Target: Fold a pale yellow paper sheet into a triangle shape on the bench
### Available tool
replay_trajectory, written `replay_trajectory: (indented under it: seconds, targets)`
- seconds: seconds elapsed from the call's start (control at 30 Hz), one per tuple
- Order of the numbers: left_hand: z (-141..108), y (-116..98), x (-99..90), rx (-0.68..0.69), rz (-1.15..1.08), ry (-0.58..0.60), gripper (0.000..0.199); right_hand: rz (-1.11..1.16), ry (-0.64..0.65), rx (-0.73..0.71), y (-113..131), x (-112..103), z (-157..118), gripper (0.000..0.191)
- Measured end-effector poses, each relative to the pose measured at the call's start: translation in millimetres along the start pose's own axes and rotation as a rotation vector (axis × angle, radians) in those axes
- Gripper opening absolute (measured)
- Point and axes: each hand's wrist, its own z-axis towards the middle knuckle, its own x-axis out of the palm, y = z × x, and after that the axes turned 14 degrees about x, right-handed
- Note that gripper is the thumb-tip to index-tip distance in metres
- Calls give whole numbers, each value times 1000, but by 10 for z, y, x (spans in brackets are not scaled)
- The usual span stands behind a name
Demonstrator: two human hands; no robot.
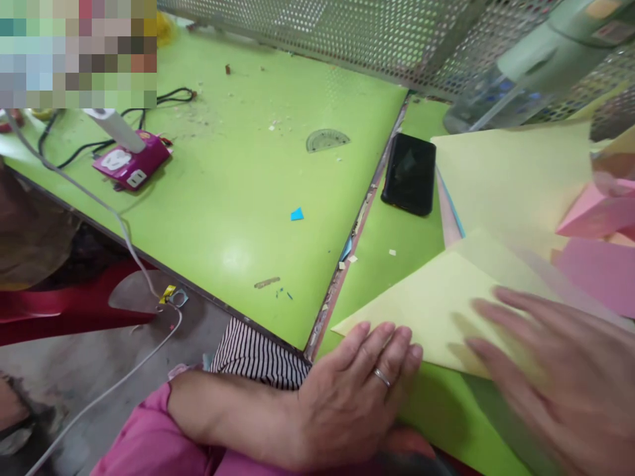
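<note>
A pale yellow sheet of paper (426, 297), folded to a point at its left, lies at the front of the green table. My left hand (352, 390), with a ring on one finger, rests its fingertips on the sheet's lower edge; the fingers lie fairly flat and close side by side. Over the right part of the sheet is my right hand (555, 370), blurred by motion, its fingers stretched out and spread. Whether it touches the paper cannot be made out. More yellow sheets (516, 178) lie behind, with pink and blue edges showing below them.
A black phone (409, 174) lies beside the yellow sheets. Pink folded paper (595, 211) is at the right, a bottle (536, 73) behind. A protractor (327, 140), a blue scrap (296, 214) and a magenta power block (133, 162) with cables are on the left table (238, 185).
</note>
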Motion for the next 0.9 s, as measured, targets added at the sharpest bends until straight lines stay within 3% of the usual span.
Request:
replay_trajectory:
  seconds: [0.03, 0.07, 0.13, 0.33, 0.43, 0.63, 0.73, 0.9]
  targets:
    - [1, 1, 4, -4, -6, -10, 77, 57, -17, -184, 118, 36, 45, 35]
    - [5, 1, 6, -8, -13, -26, 76, 99, 45, -304, 223, 81, 90, 35]
    - [9, 4, 1, -10, -30, -66, 74, 190, 70, -387, 366, 181, 164, 33]
    - [-151, 46, -138, -67, -55, -139, 62, 295, 119, -340, 369, 292, 182, 35]
    - [-330, 72, -211, -144, -35, -97, 49, 239, 90, -385, 381, 254, 173, 34]
    - [-489, 96, -231, -106, -45, -29, 48, 112, 89, -391, 514, 141, 331, 31]
    - [-476, 80, -212, -130, -51, -47, 48, 120, 183, -392, 550, 66, 496, 23]
    - [-472, 72, -196, -144, -58, -56, 48, 163, 469, -329, 562, 14, 761, 24]
